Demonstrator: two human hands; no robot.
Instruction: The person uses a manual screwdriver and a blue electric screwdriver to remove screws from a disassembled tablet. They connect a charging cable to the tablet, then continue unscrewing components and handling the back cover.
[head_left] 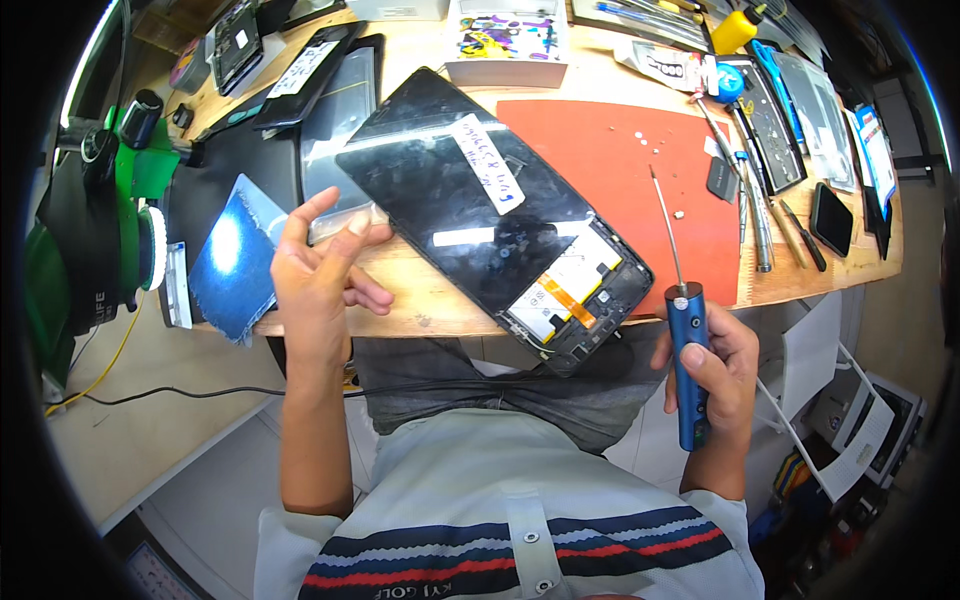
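My right hand (722,365) is wrapped round a blue electric screwdriver (687,370) at the table's front edge. Its long thin bit (664,225) points away from me over an orange-red mat. My left hand (322,265) is beside the tablet's left edge, fingers spread and nothing visibly gripped. Between the hands a large black tablet (430,160) lies aslant, with a handwritten white label (487,165) on its dark surface. Its near right end is uncovered, exposing a white battery part, an orange flex cable (566,300) and circuitry. That corner juts past the table edge.
The orange mat (600,150) carries small white bits and a small black piece (720,178). Tools, a phone (831,218) and a yellow bottle (737,30) crowd the right. A blue cloth (235,260), a green-and-black device (100,220) and dark panels are on the left.
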